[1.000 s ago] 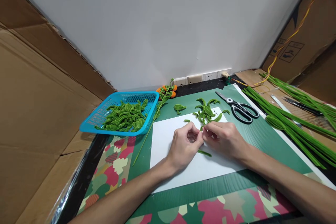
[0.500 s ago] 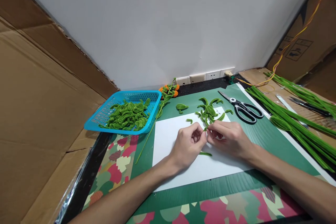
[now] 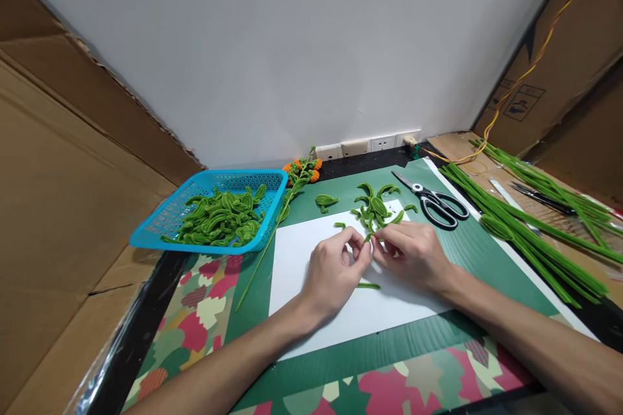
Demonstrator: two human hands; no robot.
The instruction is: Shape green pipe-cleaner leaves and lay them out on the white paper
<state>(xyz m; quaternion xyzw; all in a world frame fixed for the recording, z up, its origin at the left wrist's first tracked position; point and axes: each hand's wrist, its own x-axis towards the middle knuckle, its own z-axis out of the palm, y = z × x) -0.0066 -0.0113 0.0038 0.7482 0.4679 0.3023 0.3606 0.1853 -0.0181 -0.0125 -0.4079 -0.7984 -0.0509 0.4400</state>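
Note:
Over a white sheet of paper (image 3: 302,292), my left hand (image 3: 335,272) and my right hand (image 3: 413,249) meet fingertip to fingertip. Both pinch a short green pipe cleaner piece (image 3: 368,237), mostly covered by the fingers. Just beyond them lies a loose heap of green pipe cleaner leaves and curled bits (image 3: 377,204). One straight green pipe cleaner piece (image 3: 368,285) rests on the paper beside my left hand. A small bent bit (image 3: 339,225) and a single leaf (image 3: 325,201) lie farther back to the left.
A blue basket (image 3: 141,238) at the left holds many green leaves. Orange pipe cleaner flowers on a long stem (image 3: 304,175) lie beside it. Scissors (image 3: 440,207) sit at the right, near bundled green pipe cleaners (image 3: 530,243). Wall sockets (image 3: 383,142) line the back.
The whole scene has shifted slightly left as the camera turned. Both hands stay pinched together on the green piece, with slightly more of it showing between the fingertips.

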